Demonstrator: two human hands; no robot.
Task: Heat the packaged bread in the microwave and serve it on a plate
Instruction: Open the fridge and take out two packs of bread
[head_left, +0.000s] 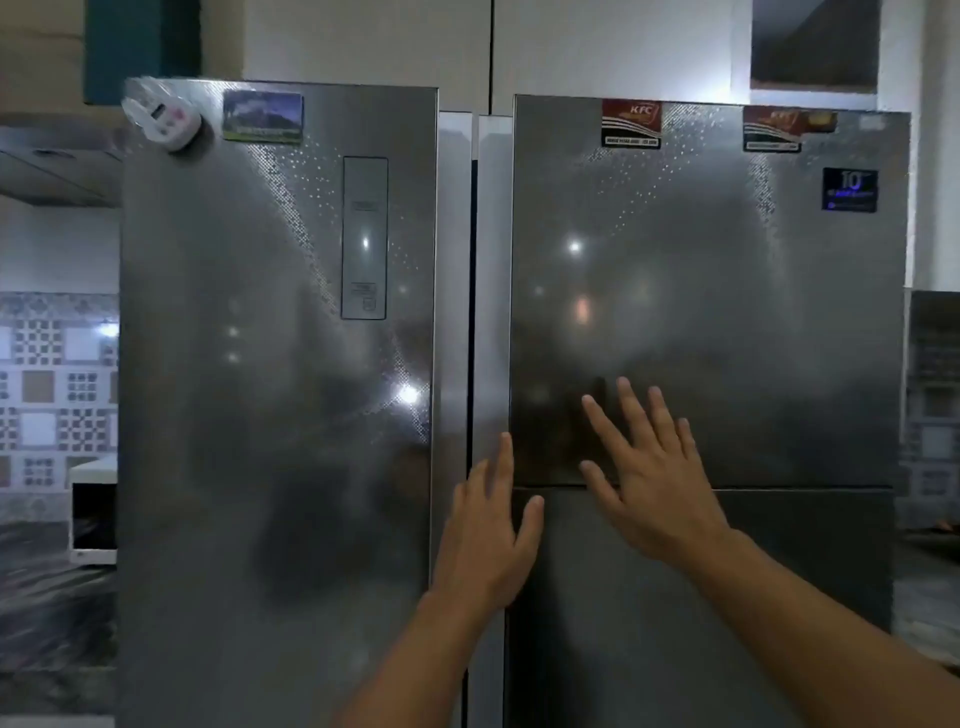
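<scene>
Fingers of both the left hand and right hand were spread flat, holding nothing; hooking the upper fridge door at its edge would open it cleanly.

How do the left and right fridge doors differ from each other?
The left door is one tall panel with a control panel set into it; the right door ends at a seam above a lower door. The left door carries a white timer and a landscape magnet; the right carries KFC magnets. The right hand lies against the right door. Both doors are glossy grey.
</scene>
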